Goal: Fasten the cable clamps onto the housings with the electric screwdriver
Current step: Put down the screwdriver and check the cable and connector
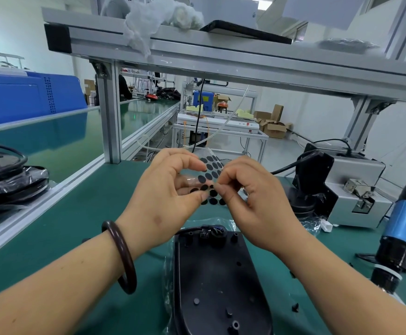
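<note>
A clear sheet of round black pads (pixel 210 176) is held up above the bench between both hands. My left hand (pixel 165 192) pinches its left side between thumb and fingers. My right hand (pixel 252 197) pinches at a pad on the sheet's lower right with thumb and forefinger. Below the hands a black plastic housing (pixel 218 281) lies flat on the green bench mat (pixel 81 218), on a clear bag, with a cable and fitting at its far end (pixel 209 232). The electric screwdriver (pixel 402 228), blue and black, hangs at the right edge, untouched.
A grey screw feeder box (pixel 356 189) and a black bracket (pixel 313 180) stand at the right. Bagged black housings (pixel 6 180) are stacked at the far left on the conveyor side. An aluminium frame post (pixel 110 112) and shelf rise ahead. Small black parts (pixel 295 307) lie right of the housing.
</note>
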The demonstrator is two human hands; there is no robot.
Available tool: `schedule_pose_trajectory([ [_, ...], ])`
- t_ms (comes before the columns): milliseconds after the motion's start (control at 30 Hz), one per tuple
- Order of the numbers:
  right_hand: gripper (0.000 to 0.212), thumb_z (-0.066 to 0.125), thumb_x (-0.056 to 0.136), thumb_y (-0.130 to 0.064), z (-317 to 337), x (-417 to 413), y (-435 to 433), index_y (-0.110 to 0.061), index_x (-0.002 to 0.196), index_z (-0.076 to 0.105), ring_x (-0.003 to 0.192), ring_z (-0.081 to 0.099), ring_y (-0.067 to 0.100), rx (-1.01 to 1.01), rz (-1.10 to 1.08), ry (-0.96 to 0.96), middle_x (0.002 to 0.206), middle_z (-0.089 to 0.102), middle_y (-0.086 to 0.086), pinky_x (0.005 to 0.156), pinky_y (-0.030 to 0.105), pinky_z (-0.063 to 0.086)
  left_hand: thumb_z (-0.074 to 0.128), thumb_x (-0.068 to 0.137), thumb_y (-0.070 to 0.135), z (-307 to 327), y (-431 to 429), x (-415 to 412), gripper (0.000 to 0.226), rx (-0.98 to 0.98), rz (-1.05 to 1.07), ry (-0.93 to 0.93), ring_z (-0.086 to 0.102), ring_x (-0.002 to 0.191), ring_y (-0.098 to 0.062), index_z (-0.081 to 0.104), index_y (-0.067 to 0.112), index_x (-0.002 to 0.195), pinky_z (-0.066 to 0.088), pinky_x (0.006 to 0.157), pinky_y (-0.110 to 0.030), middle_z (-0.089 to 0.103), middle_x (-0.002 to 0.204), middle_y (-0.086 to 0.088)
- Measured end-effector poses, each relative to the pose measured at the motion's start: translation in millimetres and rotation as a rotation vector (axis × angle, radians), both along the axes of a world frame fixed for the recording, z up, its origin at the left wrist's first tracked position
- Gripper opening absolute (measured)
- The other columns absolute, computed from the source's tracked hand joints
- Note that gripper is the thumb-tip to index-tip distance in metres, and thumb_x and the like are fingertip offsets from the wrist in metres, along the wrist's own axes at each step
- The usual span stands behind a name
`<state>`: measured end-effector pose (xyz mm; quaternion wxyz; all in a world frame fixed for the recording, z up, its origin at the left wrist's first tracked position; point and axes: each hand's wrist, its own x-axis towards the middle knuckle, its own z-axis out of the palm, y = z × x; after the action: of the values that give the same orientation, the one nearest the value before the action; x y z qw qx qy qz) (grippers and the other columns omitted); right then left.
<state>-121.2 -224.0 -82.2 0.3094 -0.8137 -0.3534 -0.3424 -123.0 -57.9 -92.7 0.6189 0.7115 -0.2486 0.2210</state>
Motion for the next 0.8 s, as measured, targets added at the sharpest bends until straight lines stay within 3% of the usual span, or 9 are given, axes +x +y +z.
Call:
schedule_pose_trajectory([
  [100, 0.019, 0.064, 0.087, -0.001, 1, -2, 1, -0.016, 0.077, 0.057, 0.069, 0.047, 0.003, 0.099, 0.031, 0.128, 0.077, 0.053, -0.006, 0.065, 0.011, 0.036, 0.073, 0.073, -0.009, -2, 0, 2, 0.04, 0.0, 0.039, 0.016, 0.068, 0.078, -0.002, 0.059, 0.023, 0.091, 0.051, 0.071, -0.011, 0.048, 0.112, 0.005],
  [200, 0.022, 0.063, 0.089, -0.004, 6, -3, 0, -0.019, 0.073, 0.06, 0.058, 0.044, 0.0, 0.307, 0.08, 0.426, 0.064, 0.053, -0.016, 0.059, 0.011, 0.039, 0.072, 0.076, -0.007, -4, 9, 8, 0.039, -0.003, 0.099, 0.073, 0.069, 0.082, -0.002, 0.057, 0.025, 0.093, 0.052, 0.07, -0.011, 0.047, 0.117, 0.0],
  [333, 0.022, 0.061, 0.089, 0.0, 9, -3, -8, -0.011, 0.071, 0.061, 0.061, 0.051, 0.007, 0.447, 0.2, 0.893, 0.062, 0.057, -0.006, 0.058, 0.016, 0.045, 0.078, 0.075, 0.011, -9, 30, 19, 0.036, 0.196, 0.258, 0.181, 0.065, 0.086, -0.006, 0.056, 0.033, 0.093, 0.054, 0.071, -0.014, 0.043, 0.12, 0.004],
  [467, 0.021, 0.062, 0.086, 0.001, 13, -5, -16, -0.009, 0.068, 0.063, 0.055, 0.051, 0.008, 0.393, 0.162, 1.114, 0.06, 0.057, 0.0, 0.048, 0.017, 0.042, 0.078, 0.076, 0.024, -11, 52, 26, 0.03, 0.471, 0.345, 0.406, 0.057, 0.091, -0.005, 0.058, 0.026, 0.099, 0.047, 0.057, -0.01, 0.038, 0.13, 0.001],
  [533, 0.024, 0.064, 0.085, -0.001, 11, -8, -22, -0.011, 0.063, 0.062, 0.05, 0.047, 0.009, 0.347, 0.102, 1.174, 0.055, 0.053, 0.001, 0.043, 0.017, 0.037, 0.075, 0.077, 0.032, -8, 63, 25, 0.035, 0.66, 0.432, 0.5, 0.054, 0.097, -0.01, 0.057, 0.025, 0.106, 0.05, 0.077, -0.021, 0.032, 0.136, -0.002],
  [600, 0.03, 0.065, 0.084, -0.003, 6, -13, -29, -0.014, 0.057, 0.057, 0.044, 0.043, 0.009, 0.281, 0.051, 1.224, 0.051, 0.048, 0.0, 0.041, 0.018, 0.031, 0.069, 0.081, 0.041, -3, 70, 24, 0.049, 0.895, 0.551, 0.551, 0.036, 0.131, -0.026, 0.051, 0.025, 0.124, 0.033, 0.11, -0.04, 0.021, 0.15, -0.009],
  [667, 0.032, 0.068, 0.08, -0.006, -2, -19, -36, -0.016, 0.054, 0.053, 0.041, 0.04, 0.009, 0.229, 0.02, 1.26, 0.05, 0.045, -0.001, 0.042, 0.017, 0.026, 0.059, 0.087, 0.045, 4, 68, 15, 0.054, 1.088, 0.662, 0.537, 0.009, 0.143, -0.036, 0.041, 0.031, 0.136, 0.021, 0.112, -0.058, 0.009, 0.155, -0.009],
  [700, 0.028, 0.071, 0.074, -0.008, -7, -22, -38, -0.015, 0.055, 0.052, 0.041, 0.038, 0.009, 0.224, 0.005, 1.273, 0.05, 0.044, -0.001, 0.042, 0.016, 0.024, 0.055, 0.089, 0.044, 7, 64, 9, 0.052, 1.14, 0.692, 0.503, 0.007, 0.144, -0.035, 0.038, 0.033, 0.137, 0.023, 0.109, -0.063, 0.011, 0.155, -0.006],
  [800, 0.014, 0.068, 0.06, -0.015, -19, -28, -42, -0.014, 0.057, 0.054, 0.04, 0.035, 0.01, 0.266, -0.006, 1.303, 0.052, 0.043, 0.001, 0.043, 0.015, 0.021, 0.048, 0.093, 0.031, 11, 40, -12, 0.043, 1.14, 0.583, 0.266, 0.035, 0.135, -0.022, 0.041, 0.034, 0.136, 0.033, 0.108, -0.05, 0.039, 0.145, 0.003],
])
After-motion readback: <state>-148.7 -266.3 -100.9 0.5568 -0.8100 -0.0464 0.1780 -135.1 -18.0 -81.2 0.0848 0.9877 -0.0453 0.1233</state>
